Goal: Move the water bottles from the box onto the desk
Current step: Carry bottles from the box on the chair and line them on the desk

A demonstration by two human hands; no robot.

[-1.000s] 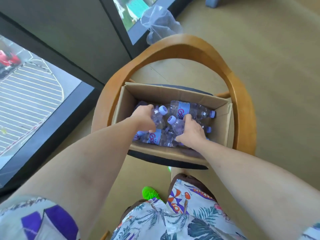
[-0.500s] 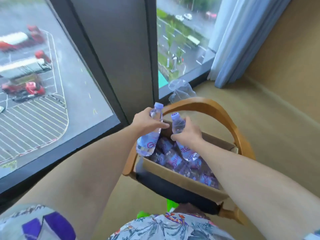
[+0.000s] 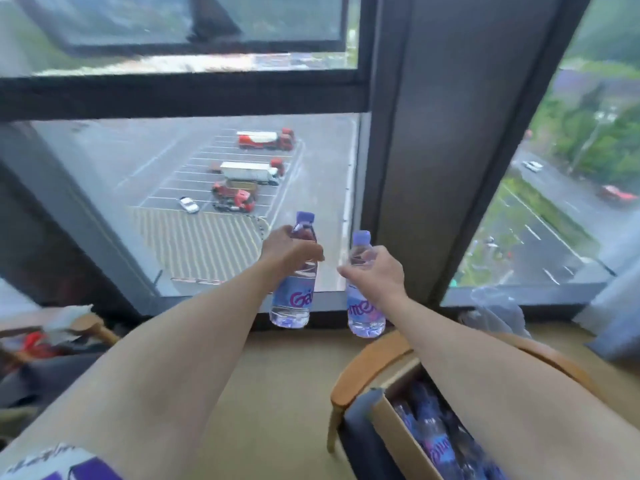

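My left hand [image 3: 287,252] grips a clear water bottle [image 3: 292,296] with a purple cap and a blue label, held upright in the air before the window. Beside it my right hand [image 3: 375,273] holds a second such bottle [image 3: 365,315], also upright. Both bottles hang above the floor, to the upper left of the cardboard box [image 3: 398,431]. The box sits on a wooden chair [image 3: 367,367] at the lower right and holds several more bottles [image 3: 436,441], partly hidden by my right forearm. No desk is in view.
A big window with a dark frame [image 3: 408,168] fills the background. Crumpled clear plastic [image 3: 495,313] lies on the floor by the window behind the chair. At the left edge stands another wooden seat [image 3: 90,323] with cluttered things on it. A curtain [image 3: 613,313] hangs at the right.
Both hands took a bottle each out of the box and lifted them up and away to the left. The view swung up and left from the box toward the window.
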